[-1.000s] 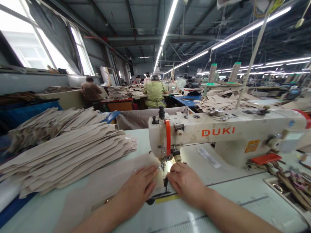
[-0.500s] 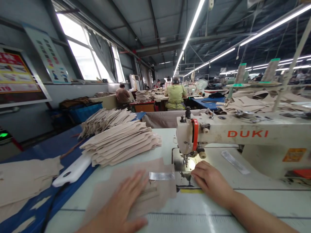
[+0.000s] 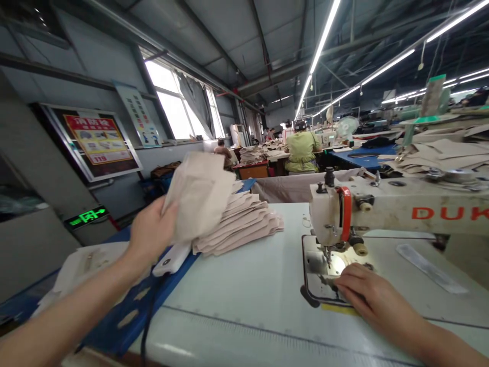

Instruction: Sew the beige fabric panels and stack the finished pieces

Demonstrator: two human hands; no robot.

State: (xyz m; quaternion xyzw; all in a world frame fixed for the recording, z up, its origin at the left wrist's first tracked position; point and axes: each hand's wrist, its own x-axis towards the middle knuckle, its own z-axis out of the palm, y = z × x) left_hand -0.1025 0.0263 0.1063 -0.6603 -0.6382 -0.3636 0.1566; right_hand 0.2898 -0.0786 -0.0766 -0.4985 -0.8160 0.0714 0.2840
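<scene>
My left hand (image 3: 155, 227) is raised at the left, its fingers closed on the edge of a beige fabric piece (image 3: 200, 196) blurred by motion. That piece hangs in front of a fanned stack of beige fabric pieces (image 3: 244, 219). At the sewing machine (image 3: 324, 209), my right hand (image 3: 367, 290) rests by the needle plate (image 3: 315, 265), just in front of the lit needle. Its fingertips are pinched together, and whatever they may hold is hidden. A clear plastic strip (image 3: 431, 267) lies on the machine bed to the right.
A white handle-like device (image 3: 171, 260) with a black cord lies left of the stack. More fabric pieces (image 3: 89, 260) lie on the blue surface (image 3: 126, 311) at the far left. Ahead sits a co-worker in a yellow-green top (image 3: 303, 153).
My left hand has lifted the fabric piece from the tabletop up and to the left. My right hand stays by the needle. The view has turned left.
</scene>
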